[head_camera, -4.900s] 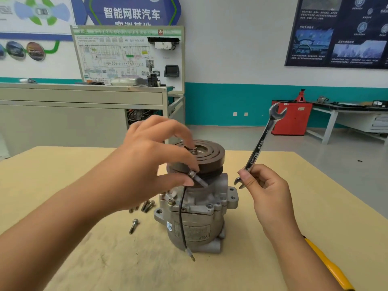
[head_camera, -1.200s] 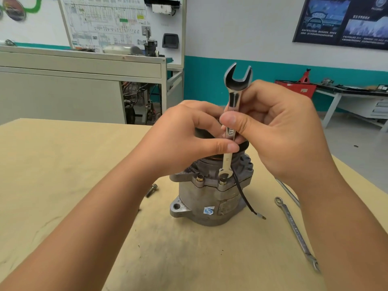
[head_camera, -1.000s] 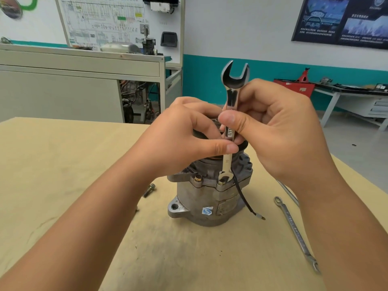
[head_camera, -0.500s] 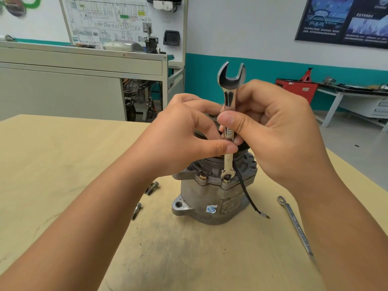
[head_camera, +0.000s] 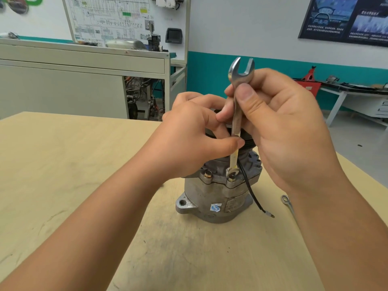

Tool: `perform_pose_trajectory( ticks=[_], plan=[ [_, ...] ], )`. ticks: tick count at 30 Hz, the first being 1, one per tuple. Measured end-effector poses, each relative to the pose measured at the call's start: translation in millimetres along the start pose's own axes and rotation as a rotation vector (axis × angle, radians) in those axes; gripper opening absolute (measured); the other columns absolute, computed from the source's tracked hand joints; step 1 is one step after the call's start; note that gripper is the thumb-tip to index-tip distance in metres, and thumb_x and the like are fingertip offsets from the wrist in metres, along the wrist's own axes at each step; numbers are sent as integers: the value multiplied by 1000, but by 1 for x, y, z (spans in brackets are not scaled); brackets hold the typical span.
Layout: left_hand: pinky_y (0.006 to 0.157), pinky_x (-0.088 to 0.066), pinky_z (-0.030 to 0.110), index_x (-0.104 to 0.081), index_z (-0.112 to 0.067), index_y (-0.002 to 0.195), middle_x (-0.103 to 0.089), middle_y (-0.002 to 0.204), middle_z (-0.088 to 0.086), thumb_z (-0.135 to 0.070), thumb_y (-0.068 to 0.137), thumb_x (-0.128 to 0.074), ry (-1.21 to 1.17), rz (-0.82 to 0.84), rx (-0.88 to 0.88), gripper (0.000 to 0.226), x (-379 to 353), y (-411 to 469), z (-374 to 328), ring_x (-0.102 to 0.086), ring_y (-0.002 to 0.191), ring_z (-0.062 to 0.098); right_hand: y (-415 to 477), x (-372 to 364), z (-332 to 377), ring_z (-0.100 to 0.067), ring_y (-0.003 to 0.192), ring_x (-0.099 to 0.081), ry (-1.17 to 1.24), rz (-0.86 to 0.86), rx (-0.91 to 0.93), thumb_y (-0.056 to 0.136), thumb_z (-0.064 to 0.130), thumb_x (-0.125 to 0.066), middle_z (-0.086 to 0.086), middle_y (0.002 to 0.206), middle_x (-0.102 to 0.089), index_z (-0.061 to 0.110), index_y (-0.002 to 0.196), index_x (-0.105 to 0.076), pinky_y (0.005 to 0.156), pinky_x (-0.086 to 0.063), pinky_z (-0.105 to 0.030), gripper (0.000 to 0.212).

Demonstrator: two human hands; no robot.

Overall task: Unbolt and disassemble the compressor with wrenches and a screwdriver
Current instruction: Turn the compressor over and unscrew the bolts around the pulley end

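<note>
The grey compressor (head_camera: 218,198) stands upright on the bench (head_camera: 84,164), its top clasped by the left grip (head_camera: 189,141). An open-ended wrench (head_camera: 238,114) — pinched in the right grip (head_camera: 287,131) — stands near-vertical, lower end seated on a brassy bolt (head_camera: 231,179); a second bolt (head_camera: 208,174) sits just beside, below the left grip.

Bench (head_camera: 63,175): pale tan top, scuffed, smudged grey near middle. Standing upright on it, right of centre: compressor (head_camera: 212,198), grey metal, base flat on surface. Trailing from compressor, black wire (head_camera: 255,198), tip resting on bench. Just right of tip: spare wrench (head_camera: 286,201), ring end visible, remainder hidden.
</note>
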State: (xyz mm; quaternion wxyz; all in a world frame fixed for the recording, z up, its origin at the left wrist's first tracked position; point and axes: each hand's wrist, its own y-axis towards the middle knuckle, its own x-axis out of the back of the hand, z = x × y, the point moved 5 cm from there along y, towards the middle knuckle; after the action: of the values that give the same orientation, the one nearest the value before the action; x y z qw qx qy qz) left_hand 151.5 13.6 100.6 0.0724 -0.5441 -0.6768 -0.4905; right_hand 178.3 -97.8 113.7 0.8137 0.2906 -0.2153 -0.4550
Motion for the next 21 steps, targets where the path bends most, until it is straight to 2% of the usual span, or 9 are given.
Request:
perform_pose_trajectory(
  ticks=[6, 13, 17, 19, 21],
  plan=[
    [105, -27, 44, -67, -31, 62, -46, 81, -49, -41, 70, -74, 14, 0, -9, 14, 4, 1, -3, -33, 116, 7, 0, -2, 3, -13, 71, -65, 48, -1, 53, 90, 15, -50, 5, 67, -65, 17, 87, -59, 68, -55, -29, 10],
    [105, -27, 46, -65, -34, 58, -47, 83, -48, -39, 70, -75, 2, 13, -3, 17, 4, 0, -4, -34, 116, 7, 0, -2, 2, -14, 72, -66, 24, -16, 44, 90, 16, -50, 6, 67, -66, 17, 87, -60, 70, -55, -29, 10],
    [105, -27, 46, -64, -35, 57, -46, 82, -50, -44, 67, -70, 3, 17, -8, 15, 4, 0, -4, -33, 117, 7, -1, -3, 2, -13, 71, -66, 39, -17, 40, 91, 15, -50, 5, 66, -65, 17, 87, -60, 68, -55, -27, 11],
    [106, -27, 45, -64, -35, 57, -46, 81, -49, -47, 64, -67, 6, 17, -15, 14, 5, 0, -4, -34, 117, 7, -1, -4, 2, -13, 71, -66, 31, -18, 36, 91, 16, -50, 5, 66, -65, 18, 87, -60, 69, -55, -28, 11],
    [106, -27, 38, -65, -35, 58, -48, 81, -48, -45, 66, -69, 0, 21, -17, 14, 4, 0, -2, -35, 118, 7, -1, -4, 2, -14, 72, -66, 4, -24, 38, 91, 17, -50, 6, 66, -65, 18, 87, -60, 71, -54, -28, 11]
  ],
)
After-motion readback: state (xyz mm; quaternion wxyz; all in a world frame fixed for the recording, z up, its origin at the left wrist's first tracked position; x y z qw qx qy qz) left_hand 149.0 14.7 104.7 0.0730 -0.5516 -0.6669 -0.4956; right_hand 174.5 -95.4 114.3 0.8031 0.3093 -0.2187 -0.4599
